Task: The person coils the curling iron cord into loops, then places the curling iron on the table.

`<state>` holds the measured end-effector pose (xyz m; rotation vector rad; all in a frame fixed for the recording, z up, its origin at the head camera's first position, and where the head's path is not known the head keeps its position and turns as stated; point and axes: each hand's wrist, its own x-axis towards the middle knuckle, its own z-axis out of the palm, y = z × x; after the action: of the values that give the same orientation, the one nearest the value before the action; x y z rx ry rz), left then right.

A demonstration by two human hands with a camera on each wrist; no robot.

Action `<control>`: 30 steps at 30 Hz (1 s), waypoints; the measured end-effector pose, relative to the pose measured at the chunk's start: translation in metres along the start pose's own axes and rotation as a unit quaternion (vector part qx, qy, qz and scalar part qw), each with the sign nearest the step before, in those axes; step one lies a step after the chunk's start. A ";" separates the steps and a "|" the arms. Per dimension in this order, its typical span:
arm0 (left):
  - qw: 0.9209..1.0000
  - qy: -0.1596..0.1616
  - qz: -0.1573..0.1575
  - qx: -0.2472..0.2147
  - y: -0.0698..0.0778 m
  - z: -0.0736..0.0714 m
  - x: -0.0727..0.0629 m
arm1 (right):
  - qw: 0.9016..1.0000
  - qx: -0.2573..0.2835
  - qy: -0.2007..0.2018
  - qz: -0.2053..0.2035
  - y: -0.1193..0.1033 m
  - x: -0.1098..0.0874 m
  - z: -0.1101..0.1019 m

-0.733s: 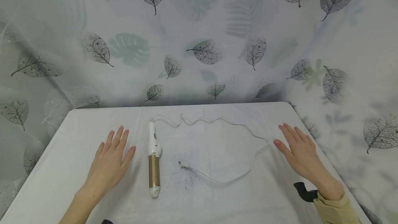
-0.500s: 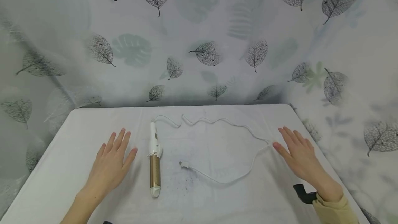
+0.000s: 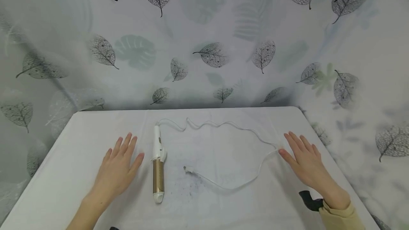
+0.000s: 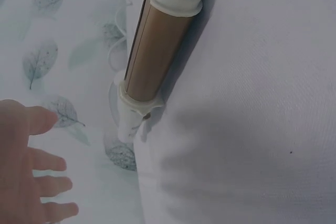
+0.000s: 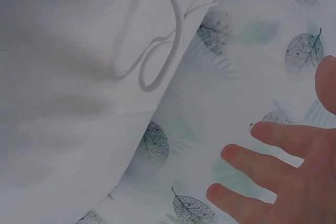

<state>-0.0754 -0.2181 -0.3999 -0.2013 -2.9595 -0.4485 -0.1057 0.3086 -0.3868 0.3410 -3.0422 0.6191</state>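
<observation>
A curling iron point(image 3: 158, 166) with a white handle and a gold barrel lies on the white table, handle towards the back. Its white cord point(image 3: 234, 125) runs from the handle to the right and loops back to a plug point(image 3: 189, 169) near the middle. To the left of the iron, my left hand point(image 3: 113, 173) hovers with fingers spread, touching nothing. My right hand point(image 3: 305, 162) is held with straight fingers by the cord's right bend; its thumb tip overlaps the cord in the head view, but the right wrist view shows the cord point(image 5: 170, 35) apart from the fingers.
The table point(image 3: 223, 208) has a white cover with faint dark specks near the plug. Leaf-printed sheeting point(image 3: 204, 81) hangs behind it and at both sides. A black strap piece point(image 3: 310, 201) shows at the right wrist.
My left hand has shifted slightly to the right, towards the curling iron. The right hand has moved slightly left. The curling iron and cord lie as before.
</observation>
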 end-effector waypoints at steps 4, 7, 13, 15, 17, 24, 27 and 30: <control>1.000 -0.009 -0.002 0.003 0.002 0.002 0.001 | 1.000 0.000 0.005 -0.003 0.000 0.002 0.002; 1.000 -0.013 -0.005 0.003 0.004 0.004 0.001 | 1.000 0.003 0.006 -0.007 -0.001 0.003 0.005; 0.999 -0.024 -0.021 -0.034 0.011 0.007 -0.001 | 1.000 0.010 0.006 -0.028 -0.010 0.008 0.013; 0.998 -0.023 -0.028 -0.053 0.015 0.010 -0.001 | 0.999 0.013 0.005 -0.037 -0.016 0.011 0.015; 0.997 -0.025 -0.040 -0.067 0.020 0.013 -0.001 | 0.999 0.018 0.000 -0.043 -0.025 0.015 0.018; 0.992 -0.073 -0.079 -0.059 0.035 0.025 0.005 | 0.998 0.026 -0.014 -0.064 -0.059 0.023 0.033; 0.991 -0.093 -0.082 -0.044 0.039 0.030 0.009 | 0.997 0.025 -0.017 -0.078 -0.071 0.027 0.039; 0.988 -0.116 -0.094 -0.044 0.042 0.033 0.012 | 0.996 0.021 -0.018 -0.090 -0.083 0.030 0.042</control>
<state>-0.0843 -0.1671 -0.4178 0.0192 -3.2053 -0.6207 -0.1155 0.2117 -0.3921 0.6262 -2.9891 0.6736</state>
